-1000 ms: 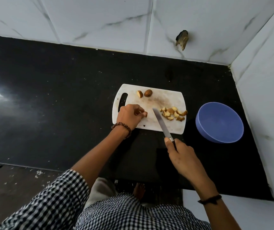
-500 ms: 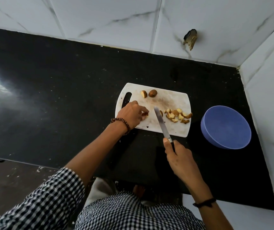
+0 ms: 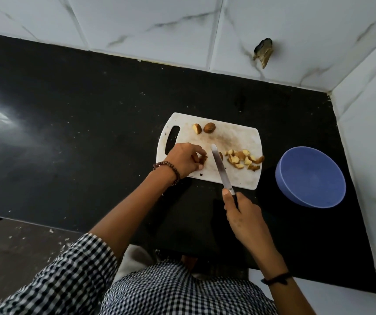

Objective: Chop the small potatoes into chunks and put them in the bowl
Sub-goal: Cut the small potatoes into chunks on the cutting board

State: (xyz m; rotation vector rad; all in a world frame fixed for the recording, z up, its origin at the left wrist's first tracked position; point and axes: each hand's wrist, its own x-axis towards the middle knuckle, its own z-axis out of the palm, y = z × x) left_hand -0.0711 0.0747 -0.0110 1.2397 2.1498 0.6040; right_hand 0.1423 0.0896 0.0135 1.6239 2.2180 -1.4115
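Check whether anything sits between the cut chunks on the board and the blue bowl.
Nothing visible does. The chunk pile lies at the right edge of the cutting board, with only bare counter between it and the blue bowl. The knife in the right hand is left of it.

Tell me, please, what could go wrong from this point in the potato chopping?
1. The left hand pinches a small potato piece right beside the knife; a slip could nick a finger.
2. The cut chunks lie at the right edge of the cutting board; a careless sweep could spill them onto the counter.
3. The bowl stands apart from the board, so chunks may drop in the gap.
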